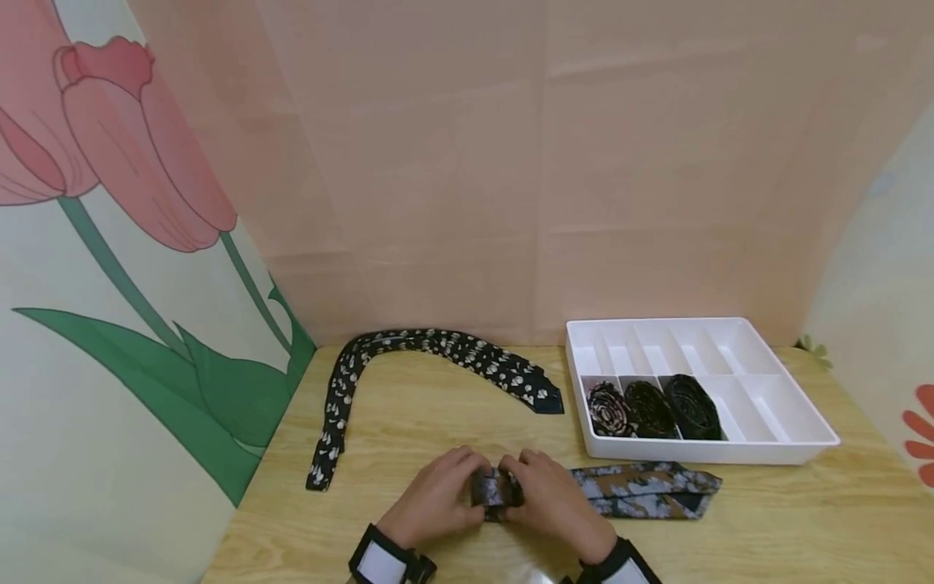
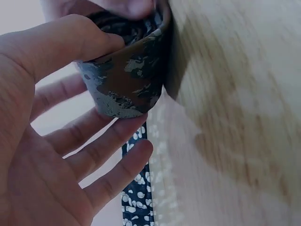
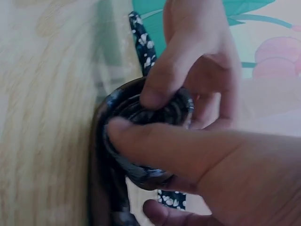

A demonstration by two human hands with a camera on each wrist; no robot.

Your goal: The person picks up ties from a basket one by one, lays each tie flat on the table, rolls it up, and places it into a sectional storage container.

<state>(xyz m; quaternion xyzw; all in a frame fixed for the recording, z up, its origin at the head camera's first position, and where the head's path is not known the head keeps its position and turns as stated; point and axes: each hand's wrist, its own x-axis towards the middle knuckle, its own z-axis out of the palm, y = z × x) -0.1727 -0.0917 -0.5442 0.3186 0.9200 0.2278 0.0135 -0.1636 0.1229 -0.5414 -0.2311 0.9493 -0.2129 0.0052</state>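
left wrist: fingers hold coiled, seemingly ribbed tie.

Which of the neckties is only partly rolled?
The blue and brown tie: one end coiled, the other flat. The white-spotted tie lies unrolled; the tray holds three full rolls.

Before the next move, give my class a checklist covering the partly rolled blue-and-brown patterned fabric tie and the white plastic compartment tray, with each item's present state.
1. Left hand and right hand both holding the coil of the blue-and-brown patterned fabric tie: ok.
2. Tie rolled to its end: not ok; a flat length lies to the right on the light wood table.
3. Coil tight enough to hold if released: cannot tell.
4. Three dark fabric rolls inside the white plastic compartment tray: ok, front row.
5. Unfilled front-row compartment available: ok, right of those rolls.
6. Black fabric tie with white print apart from the coil: ok.
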